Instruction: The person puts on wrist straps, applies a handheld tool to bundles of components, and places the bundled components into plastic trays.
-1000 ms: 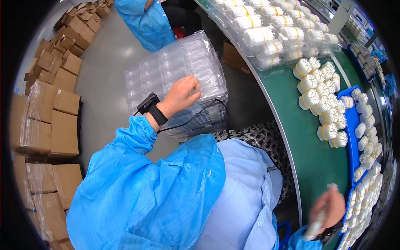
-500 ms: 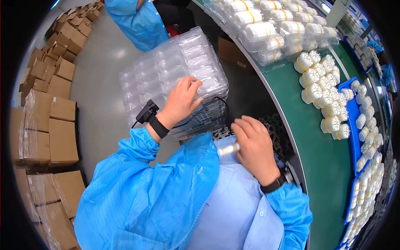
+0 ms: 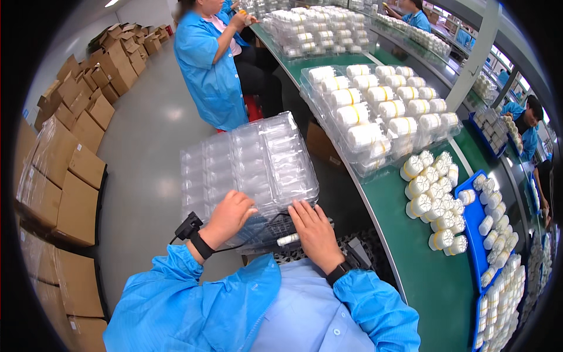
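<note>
A tall stack of clear plastic trays (image 3: 246, 158) with moulded hollows stands in front of me. At its near edge, my left hand (image 3: 227, 217) curls its fingers closed on the rim of a tray; the exact grip is partly hidden. My right hand (image 3: 316, 236) lies against the near right corner of the stack, fingers stretched forward. A slim white roll (image 3: 287, 239) pokes out from beneath that palm, tucked under the hand. Under the trays a dark crate (image 3: 258, 232) shows in part, and a black cable runs past it from my left wrist.
On my right runs a green worktable (image 3: 404, 281) bearing banded white rolls (image 3: 434, 205), blue bins (image 3: 476, 217) and filled clear trays (image 3: 375, 111). A seated co-worker (image 3: 211, 64) in blue is ahead. Cardboard boxes (image 3: 70, 193) line the left side.
My view has tilted up, showing more of the co-worker and table. My right hand has moved forward to the tray stack with the white roll. My left hand has drawn back to the near rim.
</note>
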Action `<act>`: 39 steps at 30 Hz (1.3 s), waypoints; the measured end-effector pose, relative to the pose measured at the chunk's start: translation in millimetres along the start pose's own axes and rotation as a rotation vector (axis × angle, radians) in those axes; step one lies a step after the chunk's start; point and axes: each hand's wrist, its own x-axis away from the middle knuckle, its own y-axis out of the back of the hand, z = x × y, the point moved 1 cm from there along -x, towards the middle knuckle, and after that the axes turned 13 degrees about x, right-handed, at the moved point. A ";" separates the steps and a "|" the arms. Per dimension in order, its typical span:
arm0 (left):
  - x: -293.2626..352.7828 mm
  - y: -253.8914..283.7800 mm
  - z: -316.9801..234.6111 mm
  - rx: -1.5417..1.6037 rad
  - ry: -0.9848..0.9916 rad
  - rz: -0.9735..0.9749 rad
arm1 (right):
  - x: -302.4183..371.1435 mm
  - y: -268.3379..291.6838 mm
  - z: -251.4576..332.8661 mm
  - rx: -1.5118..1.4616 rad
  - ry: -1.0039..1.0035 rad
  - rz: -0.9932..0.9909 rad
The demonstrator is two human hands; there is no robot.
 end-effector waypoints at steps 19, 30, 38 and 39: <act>47.9 31.8 24.4 -0.334 0.070 0.135 | -22.7 -26.1 -7.7 0.043 -0.003 -0.021; -56.6 162.5 -84.8 -0.639 -0.146 -0.708 | -12.7 -24.5 -11.3 -0.059 -0.007 -0.058; -260.4 123.1 -180.9 -0.474 -0.489 -0.813 | 18.6 28.0 0.0 -0.188 -0.122 -0.049; -287.7 106.8 -191.5 -0.523 -0.503 -0.775 | 20.6 37.8 5.7 -0.252 -0.133 -0.131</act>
